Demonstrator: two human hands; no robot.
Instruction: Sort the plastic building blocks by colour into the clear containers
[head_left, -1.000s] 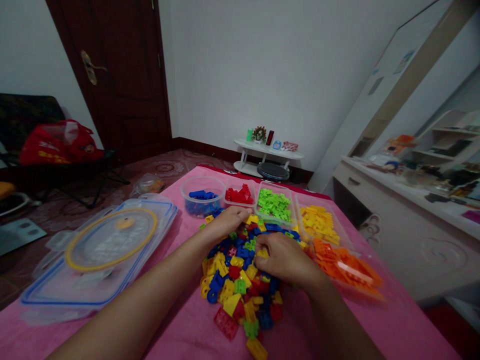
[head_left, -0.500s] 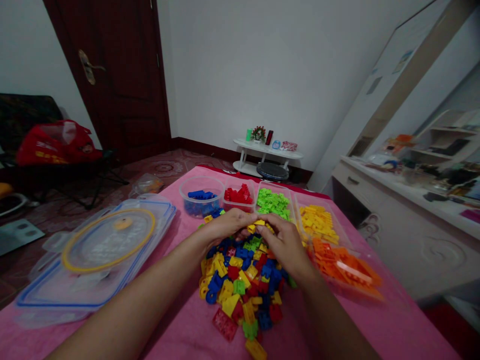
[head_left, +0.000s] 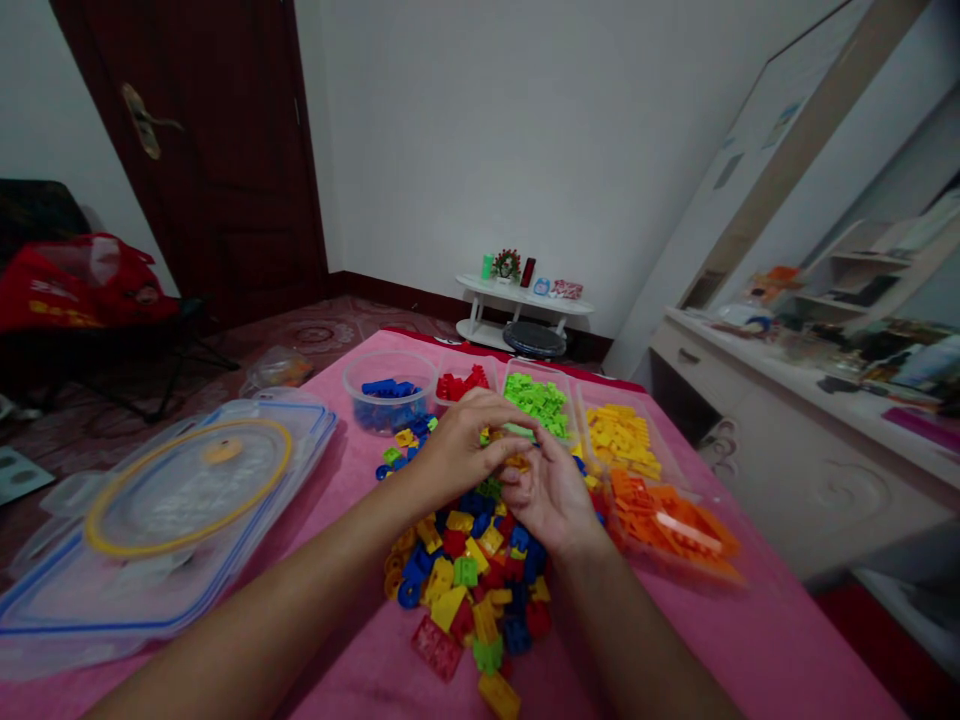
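Observation:
A heap of mixed coloured toy bricks lies on the pink table. My left hand hovers over the far end of the heap, fingers curled down and pinched on small pieces I cannot make out. My right hand lies palm up just beneath and beside it, fingers cupped, with a yellow bit showing where the two hands meet. Behind them stand clear tubs of sorted bricks: blue, red, green, yellow and orange.
Stacked clear lids, one round with a yellow rim, lie at the table's left. A white dresser stands close on the right. Beyond are a low white shelf, a dark door and a red bag.
My right hand rose from the heap and turned palm up to meet the left hand, which lifted and closed over it. The view shifted slightly to the right.

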